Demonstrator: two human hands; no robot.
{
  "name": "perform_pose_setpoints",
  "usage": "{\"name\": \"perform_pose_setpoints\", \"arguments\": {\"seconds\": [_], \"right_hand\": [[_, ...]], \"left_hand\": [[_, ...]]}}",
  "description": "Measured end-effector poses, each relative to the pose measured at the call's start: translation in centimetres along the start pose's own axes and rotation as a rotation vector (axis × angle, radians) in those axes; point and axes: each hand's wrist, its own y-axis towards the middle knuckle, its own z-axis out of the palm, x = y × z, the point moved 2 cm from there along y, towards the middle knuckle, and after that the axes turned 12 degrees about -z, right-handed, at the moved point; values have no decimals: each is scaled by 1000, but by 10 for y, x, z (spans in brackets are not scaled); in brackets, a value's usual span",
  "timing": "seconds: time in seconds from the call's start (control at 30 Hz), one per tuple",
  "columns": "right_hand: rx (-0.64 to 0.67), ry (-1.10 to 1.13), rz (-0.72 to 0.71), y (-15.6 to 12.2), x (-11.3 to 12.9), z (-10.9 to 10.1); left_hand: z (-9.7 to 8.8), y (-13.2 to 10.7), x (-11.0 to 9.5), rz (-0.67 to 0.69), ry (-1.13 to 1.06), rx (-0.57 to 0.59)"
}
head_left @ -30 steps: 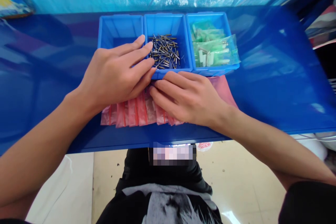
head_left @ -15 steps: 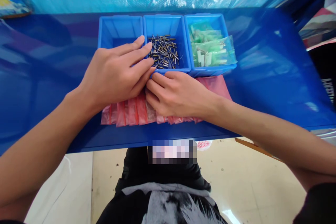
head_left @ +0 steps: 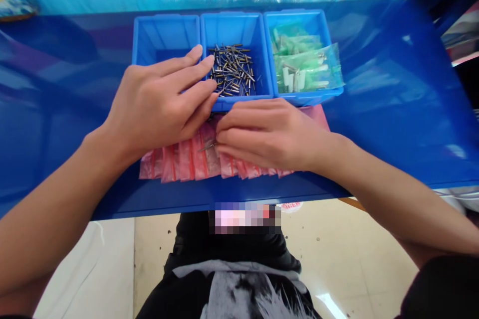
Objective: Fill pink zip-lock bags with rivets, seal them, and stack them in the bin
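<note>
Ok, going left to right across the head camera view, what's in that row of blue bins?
Left blue bin → middle blue bin holding metal rivets → right blue bin holding green plastic packets

Shiny metal rivets [head_left: 231, 69] sit in a smooth plastic bin [head_left: 235, 22] on a glossy desk [head_left: 392, 109], twelve o'clock.
</note>
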Motion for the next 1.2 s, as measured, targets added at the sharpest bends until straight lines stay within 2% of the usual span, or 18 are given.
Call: {"name": "perform_pose_setpoints", "arguments": {"seconds": [0.07,0.17,0.27,0.43,0.5,0.6,0.73,0.8,0.93,1.0,1.07,1.13,1.2], "right_hand": [[75,-7,-83,-3,-1,5],[100,40,-84,-4,-2,6],[105,54,-87,-4,0,6],[12,-28,-88,-3,1,10],[-65,24,-22,-2,0,5],[-216,295,188,0,-4,-8],[-229,691,413,-1,-11,-20],[-320,755,470,-2,-15,-22],[-692,694,553,-4,-20,-18],[-813,617,544,-5,-19,-17],[-783,447,493,-5,-16,-19],[-599,193,349,-3,-10,-21],[-352,-35,146,-3,-3,-19]], "left_hand": [[-1,2,-1,-75,-65,64],[-3,3,-2,-128,-110,104],[-3,3,-2,-97,-58,75],[1,0,0,-16,11,24],[1,-2,1,30,42,-13],[2,-2,2,49,72,-27],[3,0,2,-12,-22,41],[3,0,2,-38,-59,68],[1,1,-1,-41,-45,67],[0,2,-1,-45,-46,69],[0,3,-2,-65,-65,87],[0,4,-2,-91,-91,104],[0,4,-2,-99,-96,97]]}}
